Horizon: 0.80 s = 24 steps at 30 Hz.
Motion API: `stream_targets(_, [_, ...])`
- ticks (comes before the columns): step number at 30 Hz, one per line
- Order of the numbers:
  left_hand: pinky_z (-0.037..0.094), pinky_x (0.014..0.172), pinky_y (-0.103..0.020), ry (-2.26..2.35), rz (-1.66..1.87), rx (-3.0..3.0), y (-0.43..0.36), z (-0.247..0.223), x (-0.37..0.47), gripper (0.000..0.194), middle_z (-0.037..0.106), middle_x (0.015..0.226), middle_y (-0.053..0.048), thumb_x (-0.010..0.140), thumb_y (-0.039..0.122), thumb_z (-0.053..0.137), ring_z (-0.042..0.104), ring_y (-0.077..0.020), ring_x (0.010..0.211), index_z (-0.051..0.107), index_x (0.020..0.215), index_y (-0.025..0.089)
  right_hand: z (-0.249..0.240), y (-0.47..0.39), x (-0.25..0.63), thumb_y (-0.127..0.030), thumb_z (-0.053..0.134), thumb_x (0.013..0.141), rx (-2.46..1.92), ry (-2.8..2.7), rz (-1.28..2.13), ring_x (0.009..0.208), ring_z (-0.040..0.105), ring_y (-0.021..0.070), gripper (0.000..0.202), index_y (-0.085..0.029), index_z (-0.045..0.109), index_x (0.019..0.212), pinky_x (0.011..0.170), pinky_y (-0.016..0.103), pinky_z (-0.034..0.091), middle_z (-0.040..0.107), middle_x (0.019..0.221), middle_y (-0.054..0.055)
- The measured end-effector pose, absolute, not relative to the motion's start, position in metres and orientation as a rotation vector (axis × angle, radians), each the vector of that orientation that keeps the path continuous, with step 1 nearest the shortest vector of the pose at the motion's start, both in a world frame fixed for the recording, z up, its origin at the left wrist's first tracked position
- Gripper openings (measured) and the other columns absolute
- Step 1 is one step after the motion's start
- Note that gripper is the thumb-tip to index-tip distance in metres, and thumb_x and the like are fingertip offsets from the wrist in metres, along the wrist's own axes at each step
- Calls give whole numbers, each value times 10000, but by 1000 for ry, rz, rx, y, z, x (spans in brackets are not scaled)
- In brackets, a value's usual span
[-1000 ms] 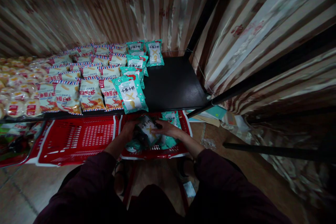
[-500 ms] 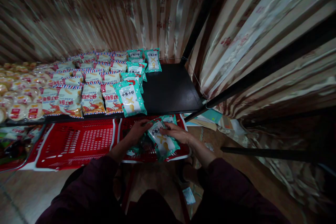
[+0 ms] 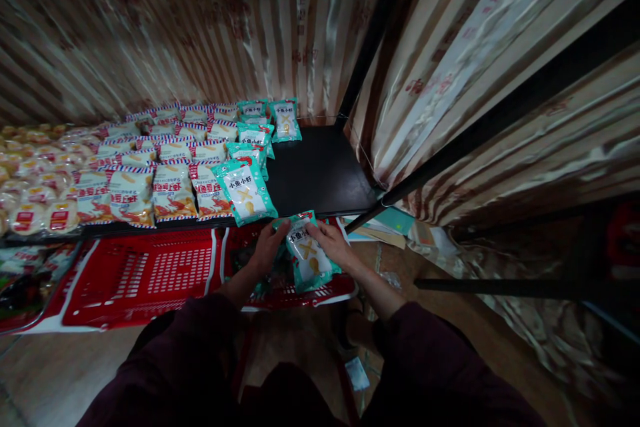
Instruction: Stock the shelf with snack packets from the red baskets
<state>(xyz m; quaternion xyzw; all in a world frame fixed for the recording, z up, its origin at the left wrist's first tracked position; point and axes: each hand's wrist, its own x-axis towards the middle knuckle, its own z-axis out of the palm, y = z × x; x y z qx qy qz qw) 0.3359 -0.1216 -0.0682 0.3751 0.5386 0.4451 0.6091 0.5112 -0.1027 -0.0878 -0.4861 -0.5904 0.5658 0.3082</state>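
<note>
A teal and white snack bag [image 3: 309, 255] is held between my two hands, above the right-hand red basket [image 3: 345, 290]. My left hand [image 3: 267, 247] pinches its upper left edge, and my right hand [image 3: 333, 243] grips its upper right side with the thumb on the front. More teal packaging shows dimly in the basket beneath, partly hidden by the held bag and my arms. Just beyond my hands, another teal snack bag [image 3: 243, 192] leans at the front of the black shelf [image 3: 320, 170], with several like it in a row behind.
Left of the teal bags stand several rows of white snack bags [image 3: 173, 190], then round packaged snacks [image 3: 63, 217]. A second red basket [image 3: 140, 273] sits under the shelf edge. Black metal posts [image 3: 395, 193] and a striped curtain [image 3: 225, 27] border the shelf.
The held bag has been raised slightly and turned more upright. My left hand has moved up to its top edge. The view has shifted slightly.
</note>
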Motion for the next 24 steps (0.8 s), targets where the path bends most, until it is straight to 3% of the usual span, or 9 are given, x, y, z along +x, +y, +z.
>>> stream_targets(6, [476, 862, -330, 1139, 967, 918, -125, -61, 343, 651, 687, 1084, -112, 611, 554, 732, 610, -275, 1011, 634, 1073, 106, -92, -104, 513, -647, 400, 838, -1420, -1523, 1331, 610, 509, 131, 507, -177, 577, 766, 547, 219, 404, 537, 630, -19])
stream_targets(15, [477, 904, -356, 1065, 1029, 652, -125, -79, 349, 489, 705, 1009, -84, 707, 548, 657, 627, -266, 996, 648, 987, 147, -93, -104, 511, -663, 372, 826, -1508, -1487, 1248, 614, 547, 167, 548, -179, 565, 656, 542, 239, 415, 548, 557, 8])
stream_targets(19, [463, 934, -371, 1039, 1035, 667, -127, -76, 353, 429, 695, 1070, -73, 746, 534, 629, 599, -276, 1073, 653, 990, 183, -88, -101, 512, -662, 368, 816, -1555, -1451, 1111, 574, 525, 161, 550, -185, 545, 607, 516, 241, 387, 534, 525, 2])
stream_targets(24, [477, 905, -405, 972, 971, 760, -131, -65, 361, 527, 667, 1140, -98, 691, 475, 709, 616, -287, 1039, 612, 1100, 159, -82, -88, 516, -674, 334, 810, -1661, -1361, 962, 545, 484, 150, 565, -192, 514, 578, 496, 243, 349, 516, 520, 1])
